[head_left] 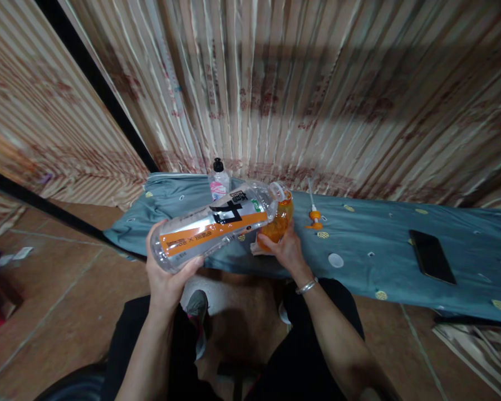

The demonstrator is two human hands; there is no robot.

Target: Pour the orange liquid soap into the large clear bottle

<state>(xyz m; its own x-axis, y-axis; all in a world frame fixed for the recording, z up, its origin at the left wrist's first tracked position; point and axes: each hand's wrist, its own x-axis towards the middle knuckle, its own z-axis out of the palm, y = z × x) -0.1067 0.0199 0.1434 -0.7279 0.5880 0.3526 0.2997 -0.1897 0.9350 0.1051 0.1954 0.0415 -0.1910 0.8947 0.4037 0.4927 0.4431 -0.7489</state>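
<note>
My left hand (167,275) is wrapped round the lower end of a large clear bottle (212,223) with an orange and silver label. This bottle is tilted, its neck pointing right and resting at the top of an amber bottle (278,223). Around the amber bottle's side closes my right hand (290,248), which wears a bracelet. Whether liquid is flowing between them cannot be made out. An orange pump top (314,218) with a clear tube lies to the right on the cloth. Nearer me is a white round cap (336,260).
A small bottle with a black cap (219,184) stands at the back of the blue-green cloth-covered surface (371,234). A black phone (432,256) lies on the right. Behind hangs a pleated curtain (275,83); dark poles (104,100) slant at the left.
</note>
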